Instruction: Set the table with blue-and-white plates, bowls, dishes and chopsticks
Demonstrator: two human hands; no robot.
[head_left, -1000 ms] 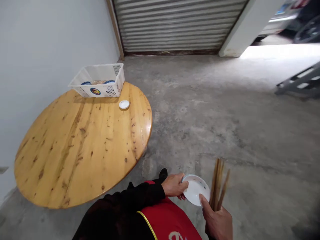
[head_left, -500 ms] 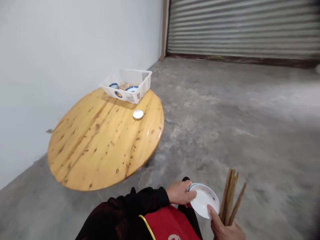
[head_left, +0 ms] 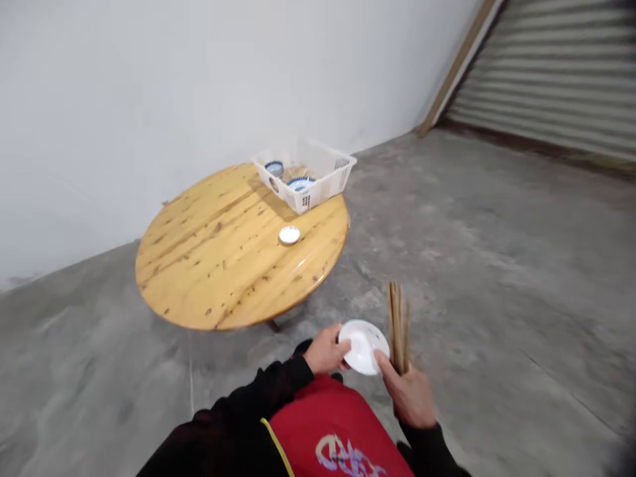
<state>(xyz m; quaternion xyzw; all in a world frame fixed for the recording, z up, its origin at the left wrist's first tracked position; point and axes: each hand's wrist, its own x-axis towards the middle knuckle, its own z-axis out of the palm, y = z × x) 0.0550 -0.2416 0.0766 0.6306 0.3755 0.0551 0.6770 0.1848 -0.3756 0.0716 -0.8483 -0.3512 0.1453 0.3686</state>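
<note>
A white plate [head_left: 364,346] is held in front of the red apron [head_left: 338,424], between both hands. My left hand [head_left: 325,349] is closed on its left rim, thumb on the upper face. At the right rim, the thumb of my right hand [head_left: 411,392] presses on the same plate. That hand also grips a bundle of brown chopsticks [head_left: 398,324], which point upward. Whether more plates are stacked beneath cannot be seen. Farther off, a small white dish [head_left: 289,234] rests on the round wooden table [head_left: 213,265].
On the table's far edge stands a white plastic basket [head_left: 318,192] holding blue-and-white bowls [head_left: 300,183] and other items. A white wall [head_left: 149,99] rises behind the table. Concrete floor [head_left: 487,278] surrounds it, and a roller shutter [head_left: 556,86] is at the upper right.
The view has turned left, so the table and basket appear farther right. Both hands, still on the plate and chopsticks, appear higher and more to the left in view.
</note>
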